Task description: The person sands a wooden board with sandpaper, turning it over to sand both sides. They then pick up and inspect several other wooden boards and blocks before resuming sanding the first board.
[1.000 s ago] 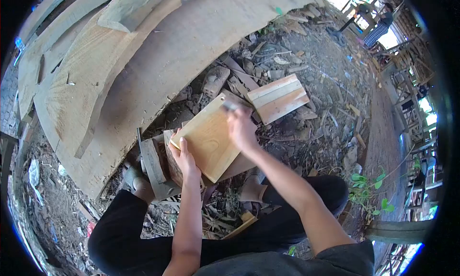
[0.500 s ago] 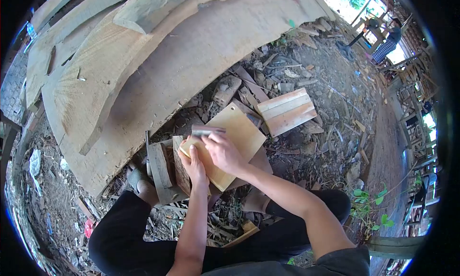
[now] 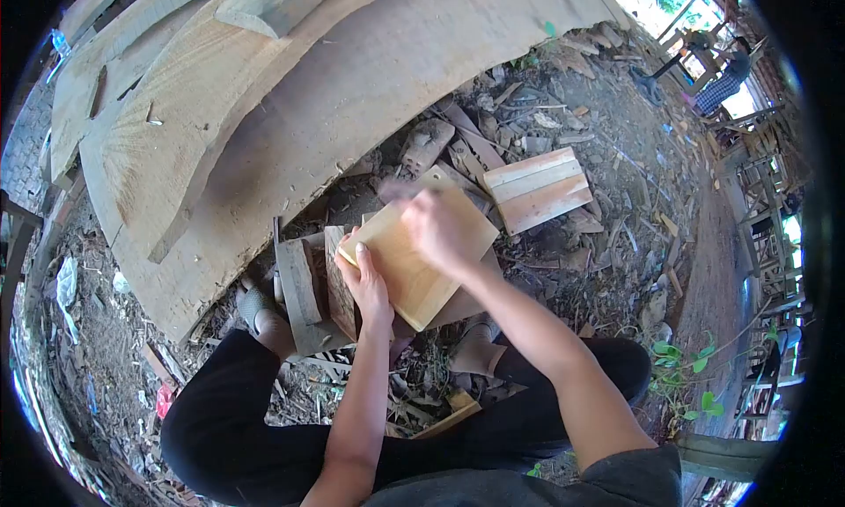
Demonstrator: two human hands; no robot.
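The flat, yellow-brown wooden board [image 3: 440, 265] is in the middle of the frame, tilted, with one corner pointing down. The left hand [image 3: 365, 282] holds it by its left edge. The thumb lies on top, and the other fingers go round the edge, where the board hides part of them. The right hand [image 3: 431, 230] is closed on a small, dark, blurry thing [image 3: 399, 191] near the top edge of the board. This hand is blurry too, so its fingertips are hard to see, and I cannot tell if the dark thing touches the board. The right hand and wrist cover part of the board.

Under and beside the board are rough brown wood blocks [image 3: 302, 282], partly hidden by it. Just to the right is a smaller wooden panel [image 3: 539, 190] with pale and pinkish stripes, lying on the messy ground. A grey-brown brick with holes [image 3: 429, 146] sits above the board.

A huge, pale brown wooden slab [image 3: 352, 102] fills much of the upper left, and the frame cuts it off. A white plastic bag [image 3: 67, 282] lies at the far left. In the upper right, another person [image 3: 729, 76] is small and hard to make out.
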